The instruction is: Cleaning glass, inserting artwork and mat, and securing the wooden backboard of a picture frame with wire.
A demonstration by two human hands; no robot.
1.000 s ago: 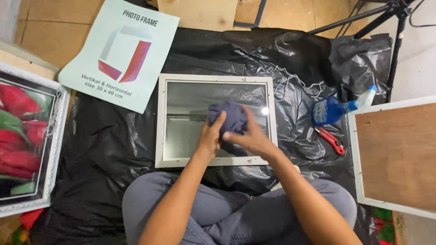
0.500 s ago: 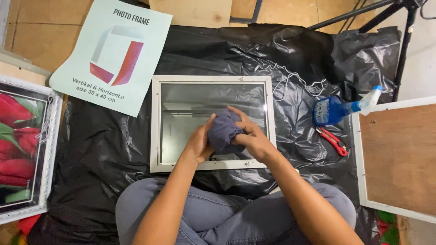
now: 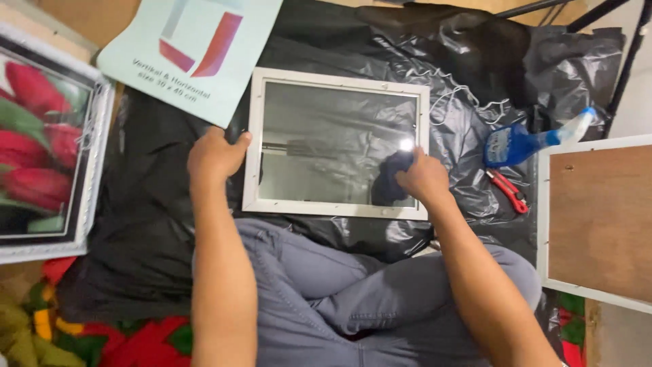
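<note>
A white picture frame [image 3: 336,76] with a glass pane lies on black plastic sheeting [image 3: 149,204] in front of my crossed legs. My right hand [image 3: 424,178] presses a dark blue cloth [image 3: 392,175] onto the glass near the frame's lower right corner. My left hand [image 3: 214,155] rests at the frame's left edge, fingers curled, thumb touching the rim.
A pale green printed sheet [image 3: 190,47] lies at the upper left. A framed tulip picture [image 3: 41,143] sits at the far left. At the right are a blue spray bottle [image 3: 523,141], a red cutter [image 3: 508,190] and a frame lying with its brown backing board [image 3: 601,217] up.
My left hand left the cloth and went to the frame's left edge. My right hand slid the cloth from the middle of the glass toward the lower right. The view moved closer.
</note>
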